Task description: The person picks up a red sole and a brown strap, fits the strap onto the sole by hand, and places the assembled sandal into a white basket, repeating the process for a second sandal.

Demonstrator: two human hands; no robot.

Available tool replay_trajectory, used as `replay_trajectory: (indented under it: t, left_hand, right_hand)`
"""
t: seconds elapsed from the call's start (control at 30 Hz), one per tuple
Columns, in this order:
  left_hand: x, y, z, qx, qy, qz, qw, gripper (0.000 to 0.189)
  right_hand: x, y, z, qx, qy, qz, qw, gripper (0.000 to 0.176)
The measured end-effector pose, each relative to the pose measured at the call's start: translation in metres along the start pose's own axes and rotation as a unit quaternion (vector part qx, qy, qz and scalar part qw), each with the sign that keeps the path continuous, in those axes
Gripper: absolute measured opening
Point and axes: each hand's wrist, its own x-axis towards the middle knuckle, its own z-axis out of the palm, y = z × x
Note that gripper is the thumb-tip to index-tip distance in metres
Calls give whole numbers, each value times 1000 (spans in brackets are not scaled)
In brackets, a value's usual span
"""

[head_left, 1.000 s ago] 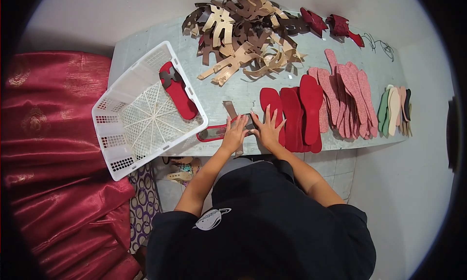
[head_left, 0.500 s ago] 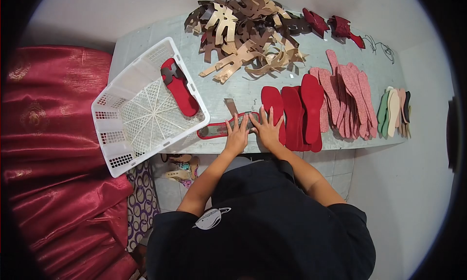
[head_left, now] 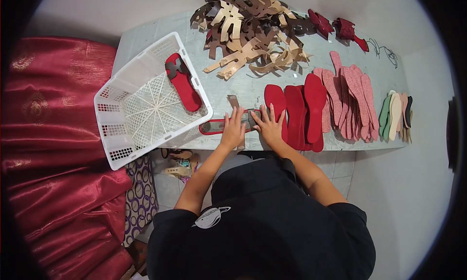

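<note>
A red-edged shoe sole [head_left: 212, 127] lies lengthwise on the table with its greyish underside up. A brown strap piece [head_left: 233, 101] crosses beneath it and pokes out past both long edges. My left hand [head_left: 234, 131] lies over the middle of the sole, fingers stretched out and touching the strap area. My right hand [head_left: 270, 129] is flat at the sole's right end, fingers spread, beside a dark strap part [head_left: 252, 118]. Its fingertips reach close to the stacked red insoles [head_left: 295, 115]. My palms and fingers hide part of the sole.
A white plastic basket [head_left: 208, 107] at left holds a red sole with a dark strap [head_left: 184, 89]. Cut strap pieces [head_left: 250, 31] are heaped at the back. Pink speckled soles [head_left: 351, 102] and smaller coloured soles [head_left: 393, 115] stand at right. Red fabric [head_left: 58, 134] hangs at far left.
My left hand has shifted slightly left and down along the sole, and a strap end now shows below it. My right hand stays nearly in place. The view has tilted a little.
</note>
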Motion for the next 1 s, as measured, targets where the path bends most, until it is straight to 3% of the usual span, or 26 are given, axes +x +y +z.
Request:
replay_trajectory:
  t: [0.07,0.13,0.2,0.27,0.33,0.4,0.53,0.6,0.63,0.8,0.87,1.0]
  left_hand:
    - [9,-9,-9,-62,58,-15,996,58]
    - [21,-21,-14,-166,112,-87,976,65]
    - [29,-38,-6,-125,157,-83,976,72]
    - [33,-52,0,-165,76,-151,972,77]
    - [35,-66,12,-176,78,-141,971,76]
    - [38,-70,17,-243,48,-211,946,70]
    - [47,-72,19,-288,63,-241,925,60]
    - [50,-72,17,-318,4,-266,910,52]
    - [51,-70,17,-321,22,-259,911,35]
    - [56,-64,6,-225,78,-207,949,22]
    - [53,-61,-1,-211,108,-137,962,21]
    - [50,-51,-13,-293,25,-200,935,20]
  right_hand:
    - [-1,0,-1,4,1,1,1000,60]
    - [0,-1,-2,8,3,0,1000,60]
    - [0,-1,-4,7,5,5,1000,60]
    - [1,-1,-5,8,0,4,1000,60]
    - [2,-2,-6,7,-5,5,1000,59]
    - [0,-2,-6,2,-7,8,1000,59]
    - [1,-2,-5,3,-23,16,1000,58]
    - [1,-2,-5,1,-42,17,999,58]
    - [1,-2,-6,-1,-35,14,999,57]
    - [2,-1,-6,-12,-9,1,1000,58]
    - [2,-2,-5,-9,-24,6,1000,58]
    - [2,-2,-2,-12,-35,9,999,58]
